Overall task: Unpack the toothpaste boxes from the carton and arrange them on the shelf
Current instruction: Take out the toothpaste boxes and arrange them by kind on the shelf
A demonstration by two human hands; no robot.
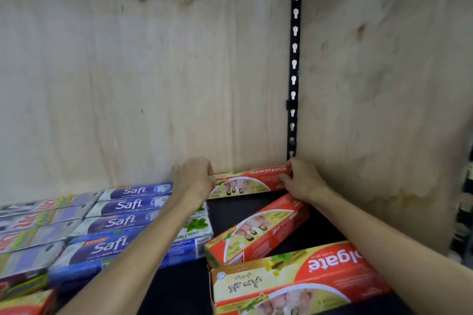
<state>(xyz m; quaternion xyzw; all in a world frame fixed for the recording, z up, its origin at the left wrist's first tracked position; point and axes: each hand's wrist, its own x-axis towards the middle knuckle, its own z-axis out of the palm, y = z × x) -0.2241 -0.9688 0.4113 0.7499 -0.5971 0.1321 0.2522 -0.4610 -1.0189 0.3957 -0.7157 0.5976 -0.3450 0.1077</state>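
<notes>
Red box (pixel 252 181) between 2 curled hands

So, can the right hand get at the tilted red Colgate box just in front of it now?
Probably yes. The tilted Colgate box lies uncovered right under the right hand, but that hand's grip is on the back Colgate box, as is the left hand, so it must let go first.

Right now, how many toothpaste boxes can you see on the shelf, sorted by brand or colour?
Red Colgate boxes: 4, one at the back held at its ends by the left hand and right hand, one tilted, one nearest, one cut off at the bottom left corner.
Blue Safi boxes: 4.
Grey and red boxes at the left: count unclear, blurred.
Total clearly countable: 8.
</notes>
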